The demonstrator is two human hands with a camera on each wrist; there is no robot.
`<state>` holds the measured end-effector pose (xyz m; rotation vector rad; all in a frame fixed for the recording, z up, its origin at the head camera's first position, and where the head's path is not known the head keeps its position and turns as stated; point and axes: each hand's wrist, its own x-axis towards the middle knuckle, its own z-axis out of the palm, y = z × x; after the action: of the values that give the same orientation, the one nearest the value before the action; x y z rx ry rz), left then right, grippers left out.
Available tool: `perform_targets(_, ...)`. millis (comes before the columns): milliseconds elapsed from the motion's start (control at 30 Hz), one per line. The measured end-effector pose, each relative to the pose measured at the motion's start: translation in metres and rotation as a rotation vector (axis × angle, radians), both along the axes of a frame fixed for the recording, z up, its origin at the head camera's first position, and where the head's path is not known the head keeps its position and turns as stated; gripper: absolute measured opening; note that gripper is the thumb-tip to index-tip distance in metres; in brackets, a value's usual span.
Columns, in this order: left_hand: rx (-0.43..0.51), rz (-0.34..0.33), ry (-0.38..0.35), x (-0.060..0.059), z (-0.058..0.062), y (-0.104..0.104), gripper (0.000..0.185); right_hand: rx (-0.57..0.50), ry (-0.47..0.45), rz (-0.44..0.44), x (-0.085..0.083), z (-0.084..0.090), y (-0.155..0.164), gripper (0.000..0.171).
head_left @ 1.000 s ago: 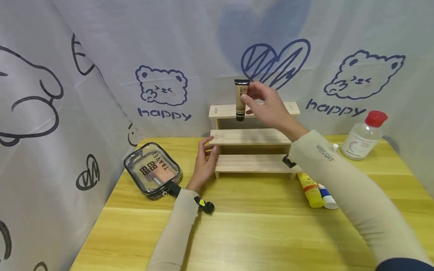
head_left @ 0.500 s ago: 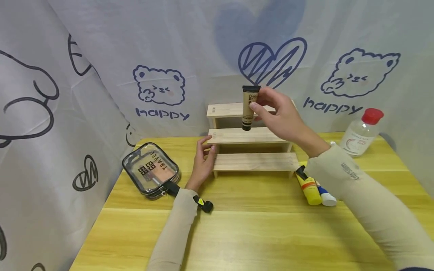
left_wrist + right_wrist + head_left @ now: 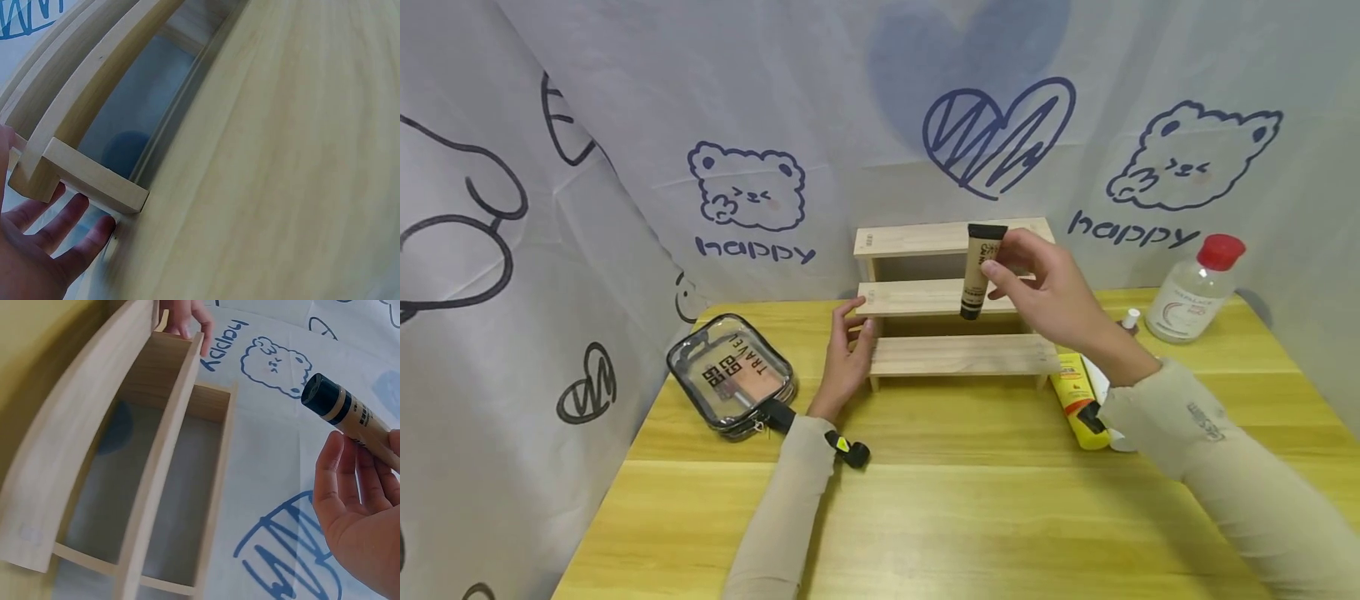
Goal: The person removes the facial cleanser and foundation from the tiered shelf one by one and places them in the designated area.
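My right hand (image 3: 1003,271) pinches a beige tube (image 3: 977,279) with a black cap, held upright with the cap on top. The tube hangs just above the middle step of a wooden three-step shelf (image 3: 940,354). In the right wrist view, the tube (image 3: 350,412) lies across the fingers of the right hand (image 3: 356,506), with the shelf (image 3: 169,444) to its left. My left hand (image 3: 847,358) rests with straight fingers against the shelf's left end. The left wrist view shows the left hand (image 3: 44,250) beside the shelf's corner (image 3: 94,181).
A clear zip pouch (image 3: 733,375) lies left of the shelf on the yellow table (image 3: 962,517). To the right are a yellow tube (image 3: 1075,400), a small white-capped vial (image 3: 1129,319) and a clear bottle with a red cap (image 3: 1195,292). A printed cloth backdrop (image 3: 752,192) surrounds the table.
My right hand has carried the tube down and to the right, from above the top step to just over the middle step. The left hand has stayed at the shelf's end.
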<state>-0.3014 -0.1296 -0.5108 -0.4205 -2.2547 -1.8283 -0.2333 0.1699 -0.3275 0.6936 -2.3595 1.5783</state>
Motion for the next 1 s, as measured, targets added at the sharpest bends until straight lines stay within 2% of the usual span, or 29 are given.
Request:
perform_targets(200,-0.024,0.000,0.001,0.000,-0.001,-0.001,0.045,0.004,0.008,-0.009,0.008,-0.015,0.008,0.023)
perform_targets(367,-0.031,-0.001,0.004,-0.001,-0.003,-0.002,0.045,0.046,-0.025,-0.035,0.023,-0.027,0.015,0.026)
perform_targets(733,0.007,-0.007,0.004,-0.002,-0.003,-0.001,0.044,0.106,-0.018,-0.072,0.050,-0.051,0.032,0.013)
perform_targets(1000,-0.025,0.002,0.008,-0.002,-0.003,-0.001,0.043,0.162,-0.041,-0.092,0.066,-0.068,0.038,0.015)
